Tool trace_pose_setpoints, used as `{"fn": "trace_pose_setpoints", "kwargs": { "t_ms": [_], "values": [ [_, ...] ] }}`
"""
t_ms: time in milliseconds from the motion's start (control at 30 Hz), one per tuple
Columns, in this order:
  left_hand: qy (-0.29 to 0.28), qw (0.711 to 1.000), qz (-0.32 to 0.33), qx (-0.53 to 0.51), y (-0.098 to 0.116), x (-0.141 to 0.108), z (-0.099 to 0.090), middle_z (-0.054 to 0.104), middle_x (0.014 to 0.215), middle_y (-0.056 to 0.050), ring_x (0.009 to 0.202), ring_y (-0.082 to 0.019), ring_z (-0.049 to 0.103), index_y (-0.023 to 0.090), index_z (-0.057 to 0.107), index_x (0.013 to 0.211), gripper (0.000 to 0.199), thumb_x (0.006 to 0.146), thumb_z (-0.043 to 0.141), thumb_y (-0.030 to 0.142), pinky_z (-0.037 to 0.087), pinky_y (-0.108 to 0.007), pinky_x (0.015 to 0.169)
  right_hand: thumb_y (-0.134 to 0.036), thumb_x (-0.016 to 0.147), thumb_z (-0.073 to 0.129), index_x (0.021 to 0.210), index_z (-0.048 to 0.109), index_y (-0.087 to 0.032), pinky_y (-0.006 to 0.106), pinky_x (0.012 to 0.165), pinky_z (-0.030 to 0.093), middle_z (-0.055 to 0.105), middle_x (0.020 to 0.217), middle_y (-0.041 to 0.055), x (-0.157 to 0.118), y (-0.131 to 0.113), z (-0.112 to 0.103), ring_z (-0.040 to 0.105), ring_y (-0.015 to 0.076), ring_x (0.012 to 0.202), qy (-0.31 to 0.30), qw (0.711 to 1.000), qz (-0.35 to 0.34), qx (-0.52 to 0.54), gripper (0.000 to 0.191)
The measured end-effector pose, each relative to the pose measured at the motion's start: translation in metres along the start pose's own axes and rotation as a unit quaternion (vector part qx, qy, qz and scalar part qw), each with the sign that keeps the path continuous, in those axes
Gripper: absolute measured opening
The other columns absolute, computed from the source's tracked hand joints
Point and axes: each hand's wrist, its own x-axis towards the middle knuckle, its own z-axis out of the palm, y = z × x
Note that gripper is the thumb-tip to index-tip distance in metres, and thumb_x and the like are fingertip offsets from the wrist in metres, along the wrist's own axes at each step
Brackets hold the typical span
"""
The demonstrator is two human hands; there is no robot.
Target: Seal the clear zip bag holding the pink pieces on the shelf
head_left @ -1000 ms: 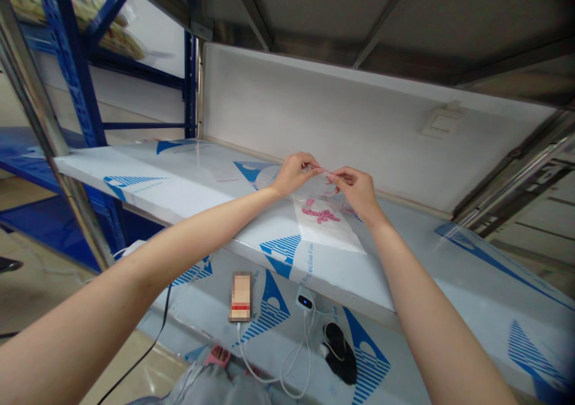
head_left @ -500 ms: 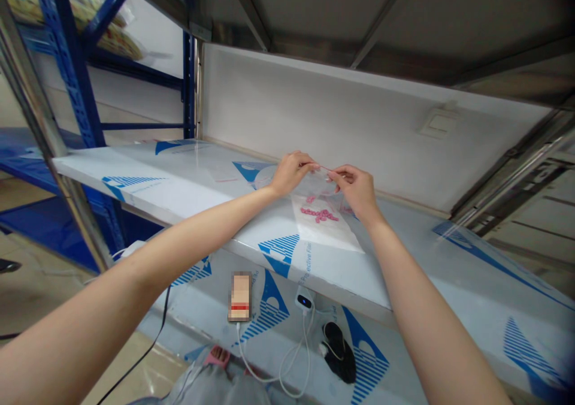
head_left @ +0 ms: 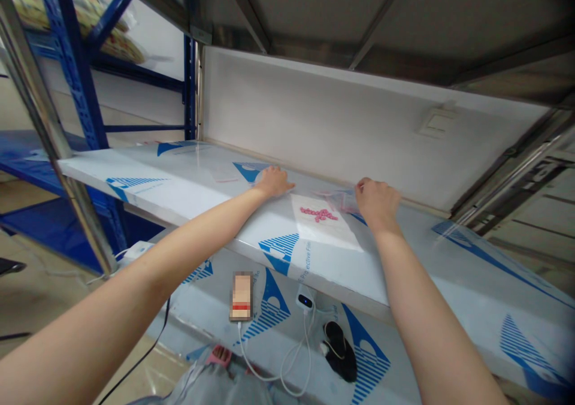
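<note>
On the film-covered shelf (head_left: 193, 183) lies a white sheet (head_left: 327, 235) with a cluster of small pink pieces (head_left: 320, 214). My left hand (head_left: 274, 181) is left of the sheet's far corner, low over the shelf, its thumb stretched apart from the fingers; nothing shows in it. Beyond the sheet on the right, my right hand (head_left: 377, 200) has its fingers curled at the right end of clear plastic bags (head_left: 339, 200). Whether it grips one is hidden.
A phone (head_left: 241, 297), a white device with a cable (head_left: 306, 300) and a black object (head_left: 340, 351) lie on the lower shelf. A metal upper shelf (head_left: 314, 9) hangs overhead. Blue racking (head_left: 72, 63) stands left.
My hands have moved apart, left hand to the left and right hand to the right. The clear bag that was stretched between them above the pink pieces no longer shows there.
</note>
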Motion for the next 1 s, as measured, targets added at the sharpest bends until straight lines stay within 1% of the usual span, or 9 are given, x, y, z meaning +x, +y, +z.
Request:
{"fn": "trace_pose_setpoints", "kwargs": {
  "t_ms": [67,167,267,367,467,533,633,833,1000],
  "values": [
    [-0.056,0.998,-0.006,0.012,-0.001,-0.001,0.000,0.055,0.136,-0.019,0.130,-0.034,0.048,0.010,0.060,0.128,0.047,0.094,0.051,0.040,0.041,-0.044,0.107,-0.036,0.095,0.053,0.107,0.072,-0.014,0.039,0.074,0.045,0.071,0.092,0.0204,-0.001,-0.006,0.004,0.067,0.0346,0.091,-0.042,0.999,-0.031,-0.007,0.031],
    [-0.080,0.996,-0.021,0.013,-0.004,0.000,-0.002,0.059,0.133,-0.018,0.126,-0.031,0.054,0.010,0.059,0.129,0.045,0.090,0.057,0.031,0.045,-0.037,0.103,-0.046,0.097,0.048,0.115,0.070,-0.019,0.038,0.075,0.045,0.073,0.096,0.0152,0.000,-0.014,0.002,0.067,0.0322,0.092,-0.015,0.998,-0.029,0.046,0.039],
    [-0.077,0.996,-0.051,0.018,-0.007,0.000,-0.005,0.057,0.135,-0.020,0.127,-0.032,0.054,0.010,0.056,0.133,0.052,0.088,0.062,0.036,0.046,-0.038,0.104,-0.042,0.100,0.044,0.115,0.069,-0.020,0.035,0.074,0.044,0.073,0.100,0.0114,0.001,-0.018,-0.005,0.068,0.0295,0.091,0.020,0.996,-0.018,0.082,0.037],
    [-0.075,0.993,-0.089,0.020,-0.008,0.000,-0.007,0.057,0.135,-0.020,0.128,-0.034,0.052,0.012,0.054,0.135,0.057,0.087,0.064,0.041,0.044,-0.044,0.106,-0.038,0.099,0.044,0.111,0.071,-0.020,0.035,0.074,0.044,0.073,0.101,0.0112,0.001,-0.018,-0.005,0.068,0.0300,0.092,0.003,0.997,-0.023,0.078,0.035],
    [-0.069,0.990,-0.117,0.019,-0.009,0.002,-0.007,0.056,0.136,-0.020,0.130,-0.032,0.051,0.014,0.051,0.137,0.054,0.088,0.065,0.031,0.043,-0.045,0.106,-0.036,0.098,0.045,0.108,0.073,-0.020,0.036,0.076,0.044,0.073,0.101,0.0124,0.000,-0.018,0.000,0.067,0.0298,0.094,-0.025,0.996,-0.035,0.074,0.034],
    [-0.062,0.988,-0.141,0.018,-0.012,0.005,-0.007,0.052,0.140,-0.021,0.133,-0.033,0.047,0.014,0.044,0.141,0.061,0.086,0.067,0.026,0.043,-0.047,0.105,-0.033,0.098,0.045,0.107,0.074,-0.019,0.036,0.078,0.045,0.073,0.102,0.0131,0.000,-0.018,0.003,0.066,0.0290,0.095,-0.026,0.996,-0.045,0.079,0.034],
    [-0.059,0.983,-0.171,-0.001,-0.019,0.009,-0.005,0.051,0.139,-0.024,0.133,-0.037,0.046,0.015,0.039,0.143,0.073,0.080,0.074,0.027,0.047,-0.050,0.099,-0.030,0.096,0.044,0.105,0.074,-0.018,0.038,0.080,0.046,0.071,0.106,0.0140,0.001,-0.017,0.005,0.064,0.0289,0.099,-0.015,0.994,-0.061,0.092,0.033],
    [-0.011,0.986,-0.169,0.006,-0.033,0.015,0.000,0.059,0.130,-0.023,0.127,-0.035,0.052,0.013,0.051,0.135,0.051,0.086,0.063,0.022,0.046,-0.049,0.099,-0.028,0.093,0.043,0.103,0.073,-0.016,0.041,0.083,0.044,0.070,0.108,0.0141,0.002,-0.014,0.011,0.061,0.0299,0.100,-0.006,0.991,-0.087,0.104,0.034],
    [-0.025,0.982,-0.187,-0.010,-0.042,0.019,0.001,0.063,0.125,-0.021,0.120,-0.035,0.057,0.016,0.059,0.129,0.046,0.084,0.064,0.028,0.049,-0.046,0.093,-0.027,0.091,0.046,0.109,0.071,-0.017,0.046,0.090,0.040,0.067,0.114,0.0147,0.003,-0.012,0.016,0.057,0.0309,0.105,-0.011,0.989,-0.108,0.101,0.033]
  ]
}}
